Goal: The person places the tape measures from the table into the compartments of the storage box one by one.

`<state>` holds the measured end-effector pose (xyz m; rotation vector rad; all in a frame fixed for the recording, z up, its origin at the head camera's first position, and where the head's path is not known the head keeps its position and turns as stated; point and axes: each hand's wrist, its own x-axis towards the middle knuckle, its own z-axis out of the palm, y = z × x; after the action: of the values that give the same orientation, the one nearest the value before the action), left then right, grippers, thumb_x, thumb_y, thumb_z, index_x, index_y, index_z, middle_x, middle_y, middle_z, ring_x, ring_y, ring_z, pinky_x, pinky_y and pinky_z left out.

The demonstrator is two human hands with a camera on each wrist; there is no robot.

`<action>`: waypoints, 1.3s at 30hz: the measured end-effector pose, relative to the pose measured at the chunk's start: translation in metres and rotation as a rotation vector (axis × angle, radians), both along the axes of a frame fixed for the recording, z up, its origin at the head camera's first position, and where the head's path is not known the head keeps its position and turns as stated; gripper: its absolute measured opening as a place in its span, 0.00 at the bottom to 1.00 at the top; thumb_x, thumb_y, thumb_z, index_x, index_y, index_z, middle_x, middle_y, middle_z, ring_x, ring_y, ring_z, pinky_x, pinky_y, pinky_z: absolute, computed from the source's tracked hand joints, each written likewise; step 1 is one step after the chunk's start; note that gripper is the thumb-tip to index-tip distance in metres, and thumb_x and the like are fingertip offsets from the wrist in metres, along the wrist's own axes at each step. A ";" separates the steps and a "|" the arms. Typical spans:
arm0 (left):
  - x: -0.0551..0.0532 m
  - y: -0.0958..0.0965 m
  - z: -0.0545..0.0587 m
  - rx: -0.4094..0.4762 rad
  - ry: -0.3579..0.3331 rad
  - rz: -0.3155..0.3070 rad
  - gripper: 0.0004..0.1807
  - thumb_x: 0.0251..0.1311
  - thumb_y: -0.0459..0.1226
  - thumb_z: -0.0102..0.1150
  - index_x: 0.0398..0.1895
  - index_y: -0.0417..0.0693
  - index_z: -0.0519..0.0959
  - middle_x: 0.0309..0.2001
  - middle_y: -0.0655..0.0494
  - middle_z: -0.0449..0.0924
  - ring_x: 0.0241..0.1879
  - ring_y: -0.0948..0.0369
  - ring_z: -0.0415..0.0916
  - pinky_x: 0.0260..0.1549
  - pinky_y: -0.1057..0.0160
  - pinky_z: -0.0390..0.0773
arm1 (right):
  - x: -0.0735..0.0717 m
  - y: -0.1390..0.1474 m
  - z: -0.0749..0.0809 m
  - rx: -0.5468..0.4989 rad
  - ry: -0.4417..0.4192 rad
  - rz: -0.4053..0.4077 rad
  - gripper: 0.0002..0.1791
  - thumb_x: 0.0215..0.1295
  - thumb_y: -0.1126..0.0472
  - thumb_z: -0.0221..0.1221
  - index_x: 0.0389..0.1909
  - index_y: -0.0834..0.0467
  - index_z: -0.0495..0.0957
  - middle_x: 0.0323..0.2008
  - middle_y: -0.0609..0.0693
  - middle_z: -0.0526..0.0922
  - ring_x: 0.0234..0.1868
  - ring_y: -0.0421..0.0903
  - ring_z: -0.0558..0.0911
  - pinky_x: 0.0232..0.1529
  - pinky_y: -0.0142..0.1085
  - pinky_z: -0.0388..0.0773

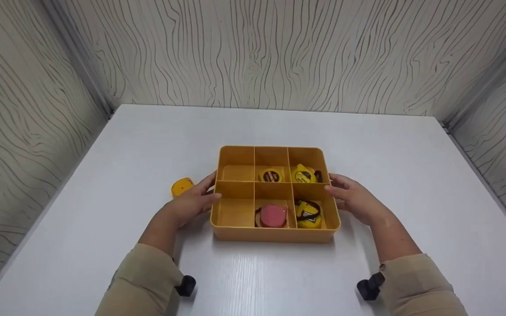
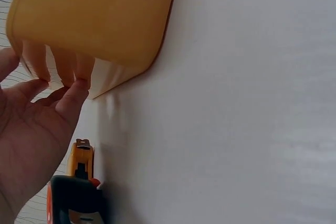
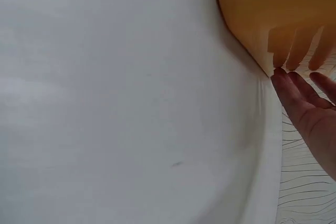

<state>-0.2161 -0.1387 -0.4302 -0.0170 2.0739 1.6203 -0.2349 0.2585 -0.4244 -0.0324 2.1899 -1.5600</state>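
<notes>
A yellow-orange divided box (image 1: 275,235) sits between my hands on the white table. My left hand (image 1: 190,203) holds its left wall, thumb at the rim and fingers against the outside. My right hand (image 1: 356,199) holds the right wall the same way. Tape measures lie in the compartments: a round yellow tape measure (image 1: 271,175) back middle, another yellow one (image 1: 304,174) back right, a pink one (image 1: 273,216) front middle, and a yellow one with a black strap (image 1: 309,215) front right.
An orange-yellow tape measure (image 1: 182,187) lies on the table (image 1: 262,281) beyond my left hand. Near that hand, the left wrist view also shows a dark green and orange tape measure (image 2: 76,198). Wood-patterned panels (image 1: 253,52) stand behind and at both sides.
</notes>
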 end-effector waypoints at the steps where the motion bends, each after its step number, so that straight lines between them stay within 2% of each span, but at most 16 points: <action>1: 0.000 0.000 0.000 0.001 -0.001 0.005 0.36 0.58 0.49 0.57 0.66 0.81 0.51 0.69 0.71 0.50 0.67 0.63 0.52 0.61 0.54 0.61 | 0.001 0.000 -0.001 -0.044 -0.024 -0.004 0.42 0.60 0.43 0.56 0.70 0.54 0.51 0.67 0.57 0.57 0.65 0.56 0.62 0.59 0.49 0.65; 3: 0.000 0.000 -0.001 0.017 -0.001 0.014 0.36 0.57 0.49 0.57 0.66 0.80 0.52 0.68 0.71 0.51 0.66 0.63 0.53 0.61 0.54 0.61 | 0.001 -0.001 -0.002 -0.091 -0.055 -0.009 0.40 0.61 0.45 0.55 0.70 0.54 0.50 0.67 0.58 0.56 0.65 0.57 0.61 0.58 0.49 0.67; 7: 0.001 0.003 0.001 0.012 0.009 0.035 0.35 0.58 0.46 0.57 0.67 0.76 0.54 0.68 0.69 0.54 0.66 0.62 0.55 0.60 0.53 0.62 | 0.001 -0.001 -0.001 -0.096 -0.085 -0.017 0.39 0.61 0.44 0.55 0.70 0.51 0.51 0.66 0.56 0.57 0.65 0.57 0.61 0.56 0.50 0.68; 13: 0.009 0.009 0.015 -0.169 0.078 0.038 0.33 0.61 0.45 0.54 0.68 0.69 0.55 0.67 0.66 0.57 0.66 0.60 0.56 0.61 0.50 0.60 | 0.001 -0.001 0.000 -0.116 -0.114 -0.018 0.39 0.61 0.45 0.55 0.70 0.49 0.50 0.66 0.56 0.57 0.66 0.57 0.59 0.57 0.51 0.67; 16: 0.011 0.007 0.021 -0.220 0.098 0.041 0.33 0.61 0.48 0.53 0.69 0.68 0.55 0.67 0.65 0.57 0.66 0.59 0.55 0.62 0.49 0.57 | 0.001 -0.001 0.000 -0.132 -0.122 -0.010 0.38 0.63 0.46 0.54 0.70 0.49 0.50 0.66 0.57 0.57 0.66 0.57 0.59 0.57 0.51 0.67; 22: 0.014 -0.015 0.028 -0.318 0.181 0.038 0.36 0.59 0.53 0.53 0.70 0.66 0.52 0.69 0.57 0.54 0.67 0.55 0.54 0.62 0.47 0.56 | 0.001 0.000 0.001 -0.150 -0.132 -0.002 0.37 0.64 0.48 0.53 0.70 0.49 0.49 0.67 0.56 0.55 0.66 0.57 0.59 0.58 0.51 0.66; 27: 0.018 -0.038 0.033 -0.391 0.228 0.071 0.40 0.56 0.57 0.54 0.70 0.68 0.50 0.69 0.54 0.53 0.67 0.53 0.53 0.61 0.43 0.56 | 0.001 0.001 0.001 -0.151 -0.137 -0.003 0.37 0.64 0.48 0.53 0.70 0.49 0.48 0.68 0.57 0.54 0.67 0.57 0.57 0.58 0.52 0.65; 32: 0.024 -0.057 0.029 -0.508 0.291 0.089 0.41 0.58 0.50 0.56 0.71 0.59 0.49 0.70 0.47 0.50 0.65 0.46 0.55 0.57 0.44 0.64 | 0.001 0.002 0.001 -0.159 -0.132 -0.001 0.36 0.65 0.49 0.52 0.70 0.50 0.48 0.67 0.57 0.55 0.67 0.57 0.57 0.58 0.51 0.65; 39: 0.035 -0.064 0.010 -0.637 0.215 0.085 0.50 0.47 0.54 0.65 0.71 0.51 0.50 0.68 0.40 0.51 0.64 0.43 0.54 0.57 0.41 0.62 | 0.001 0.000 0.000 -0.156 -0.129 0.000 0.36 0.65 0.48 0.52 0.70 0.49 0.49 0.66 0.56 0.57 0.66 0.57 0.60 0.55 0.51 0.68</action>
<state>-0.1810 -0.2026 -0.4206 -0.1552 2.7063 0.9724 -0.2340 0.2584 -0.4241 0.0199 1.9668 -1.6816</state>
